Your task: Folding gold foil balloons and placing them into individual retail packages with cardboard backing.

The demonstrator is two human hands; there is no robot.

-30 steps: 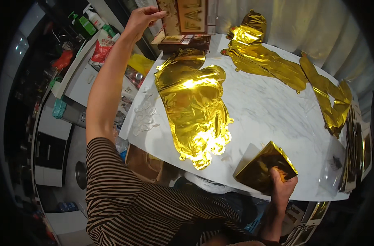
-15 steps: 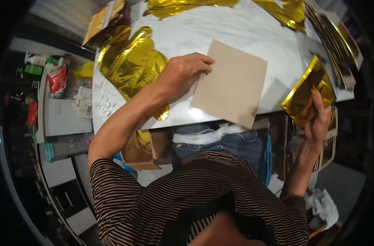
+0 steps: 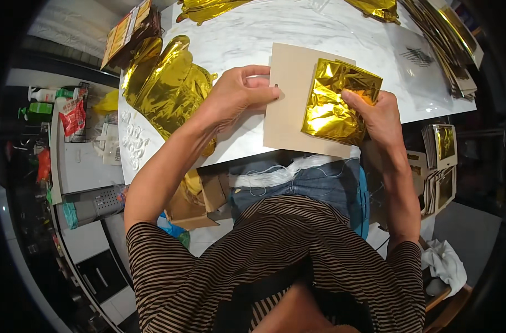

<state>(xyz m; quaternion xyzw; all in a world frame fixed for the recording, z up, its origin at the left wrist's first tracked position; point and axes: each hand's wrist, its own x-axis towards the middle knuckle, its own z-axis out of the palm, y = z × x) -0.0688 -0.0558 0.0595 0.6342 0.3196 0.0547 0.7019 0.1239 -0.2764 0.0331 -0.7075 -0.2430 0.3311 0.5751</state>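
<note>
We hold a folded gold foil packet (image 3: 326,105) over a beige card (image 3: 286,105).
Our right hand (image 3: 385,119) is closed on the packet's right side — thumb on top, the fingers beneath mostly hidden — and the packet covers much of the card's right half. Our left hand (image 3: 236,95) is half curled, pinching the card's left edge with the thumb on its face. The card sits at the front edge of the white marbled table (image 3: 236,44), its near end reaching past it; we cannot tell whether it touches the tabletop. Left of the card we see a larger sheet of gold foil (image 3: 172,86) spread out, near small clear pieces (image 3: 133,141).
</note>
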